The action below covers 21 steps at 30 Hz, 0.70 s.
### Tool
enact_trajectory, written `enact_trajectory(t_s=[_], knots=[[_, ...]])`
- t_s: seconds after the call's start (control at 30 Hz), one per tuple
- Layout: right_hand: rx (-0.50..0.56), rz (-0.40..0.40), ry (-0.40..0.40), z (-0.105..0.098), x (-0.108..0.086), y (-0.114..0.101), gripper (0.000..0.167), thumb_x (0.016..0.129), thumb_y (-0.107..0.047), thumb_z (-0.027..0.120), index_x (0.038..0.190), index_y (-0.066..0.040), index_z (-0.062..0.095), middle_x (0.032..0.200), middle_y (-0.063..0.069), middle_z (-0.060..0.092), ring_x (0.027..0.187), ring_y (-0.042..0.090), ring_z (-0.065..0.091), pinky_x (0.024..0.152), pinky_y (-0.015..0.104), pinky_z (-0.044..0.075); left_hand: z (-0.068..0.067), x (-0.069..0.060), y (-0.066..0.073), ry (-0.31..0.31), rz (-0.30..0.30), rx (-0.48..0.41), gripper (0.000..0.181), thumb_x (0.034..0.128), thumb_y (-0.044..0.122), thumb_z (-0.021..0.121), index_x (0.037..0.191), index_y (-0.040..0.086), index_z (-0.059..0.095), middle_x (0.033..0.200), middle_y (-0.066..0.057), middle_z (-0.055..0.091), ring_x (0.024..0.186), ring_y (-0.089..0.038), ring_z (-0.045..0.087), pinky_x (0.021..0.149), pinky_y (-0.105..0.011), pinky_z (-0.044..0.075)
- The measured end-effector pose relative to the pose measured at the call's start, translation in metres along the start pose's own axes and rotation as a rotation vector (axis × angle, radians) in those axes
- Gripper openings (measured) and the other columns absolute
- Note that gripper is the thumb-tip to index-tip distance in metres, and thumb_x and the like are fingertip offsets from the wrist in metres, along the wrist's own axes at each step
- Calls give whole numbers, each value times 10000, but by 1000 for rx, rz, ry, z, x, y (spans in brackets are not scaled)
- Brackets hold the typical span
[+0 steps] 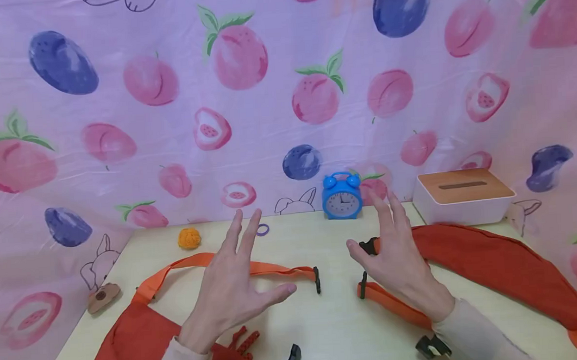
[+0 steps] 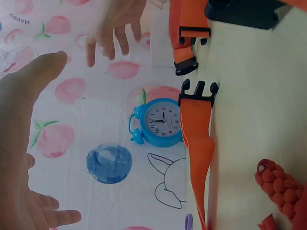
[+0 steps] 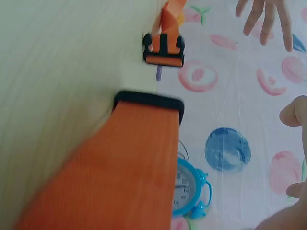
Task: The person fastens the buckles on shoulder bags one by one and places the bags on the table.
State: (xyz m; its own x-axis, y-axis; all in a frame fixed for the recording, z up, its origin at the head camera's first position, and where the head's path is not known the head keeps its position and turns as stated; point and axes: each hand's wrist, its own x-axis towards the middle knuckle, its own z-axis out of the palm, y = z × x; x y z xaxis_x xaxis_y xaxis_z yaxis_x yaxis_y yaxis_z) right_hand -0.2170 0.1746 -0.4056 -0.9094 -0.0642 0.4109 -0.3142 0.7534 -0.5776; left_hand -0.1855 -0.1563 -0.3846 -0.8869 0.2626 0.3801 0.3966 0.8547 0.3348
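Observation:
Both hands hover over the table with fingers spread and nothing held. My left hand (image 1: 230, 286) is above a red fabric bag (image 1: 133, 343) and its orange strap (image 1: 283, 269), which ends in a black pronged buckle (image 3: 163, 50). To the right, my right hand (image 1: 400, 261) is over a second red bag (image 1: 498, 258), near a black buckle (image 1: 368, 246) at its end. Beneath that hand runs another orange strap (image 1: 393, 303), tipped with a black strap end (image 1: 364, 285). The wrist views show the hands only in part.
A blue alarm clock (image 1: 342, 203) stands at the back, with a white tissue box (image 1: 461, 210) to its right. Farther left are a purple ring (image 1: 263, 229), an orange-yellow ball (image 1: 189, 238) and a brown block-like object (image 1: 104, 298). A black buckle (image 1: 292, 359) and red braided cord (image 1: 248, 342) lie near the front.

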Motion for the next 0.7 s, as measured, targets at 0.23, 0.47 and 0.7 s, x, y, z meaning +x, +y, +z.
enact_trajectory(t_s=[0.23, 0.47, 0.7], knots=[[301, -84, -1, 13, -2, -9, 930, 1013, -283, 832, 1748, -215, 267, 1744, 93, 379, 1582, 382, 425, 1216, 641, 464, -3, -15, 4, -14, 0, -157, 1246, 820, 842, 799, 1774, 469, 89, 1796, -13, 340, 1497, -339, 549, 1001, -656, 605], [561, -42, -74, 31, -10, -19, 915, 977, -231, 890, 1704, -202, 334, 1726, 19, 426, 1592, 311, 451, 1232, 478, 450, 7, -36, 1, -23, -9, -349, 1014, 840, 763, 857, 1684, 461, 383, 1606, 169, 513, 1370, -134, 600, 1057, -571, 579], [695, -38, -142, 48, -18, -27, 874, 978, -191, 888, 1684, -228, 374, 1687, 24, 491, 1576, 281, 490, 1239, 388, 441, 25, -60, -5, -115, -60, -499, 714, 830, 591, 963, 1429, 465, 595, 1382, 275, 632, 1238, -62, 660, 1049, -488, 583]])
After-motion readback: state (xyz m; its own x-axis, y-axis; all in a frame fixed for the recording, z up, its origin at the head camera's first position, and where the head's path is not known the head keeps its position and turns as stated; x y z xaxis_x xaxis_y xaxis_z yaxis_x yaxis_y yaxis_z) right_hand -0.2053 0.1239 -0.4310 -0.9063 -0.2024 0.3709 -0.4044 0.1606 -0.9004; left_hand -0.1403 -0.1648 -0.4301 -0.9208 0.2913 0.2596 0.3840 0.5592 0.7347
